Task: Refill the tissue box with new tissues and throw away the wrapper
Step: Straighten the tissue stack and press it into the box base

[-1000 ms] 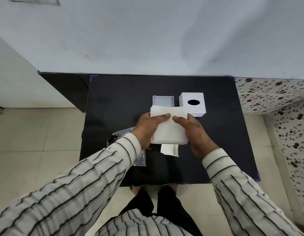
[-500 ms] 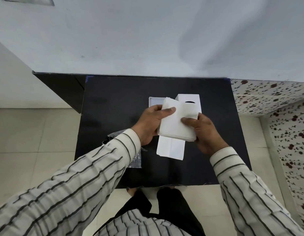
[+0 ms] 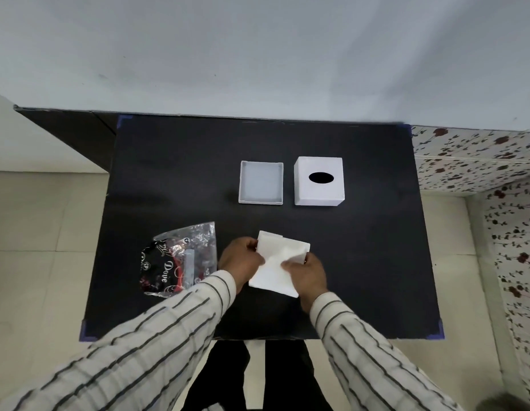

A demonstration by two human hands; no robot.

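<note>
A white stack of tissues [image 3: 280, 256] is held over the near middle of the black table [image 3: 174, 179]. My left hand [image 3: 240, 261] grips its left edge and my right hand [image 3: 306, 272] grips its right side; a loose sheet hangs below the stack. Farther back stand the open, empty white box base [image 3: 261, 183] and, to its right, the white box cover [image 3: 319, 181] with a dark oval slot on top. The empty plastic wrapper [image 3: 179, 261], clear with black and red print, lies crumpled to the left of my left hand.
The table stands against a pale wall [image 3: 257, 54]. Tiled floor [image 3: 44, 232] lies to the left, and a flowered surface [image 3: 501, 179] runs along the right edge.
Both hands have brought the tissue stack down and toward me, away from the box parts, which now show in full. The wrapper is uncovered at the left.
</note>
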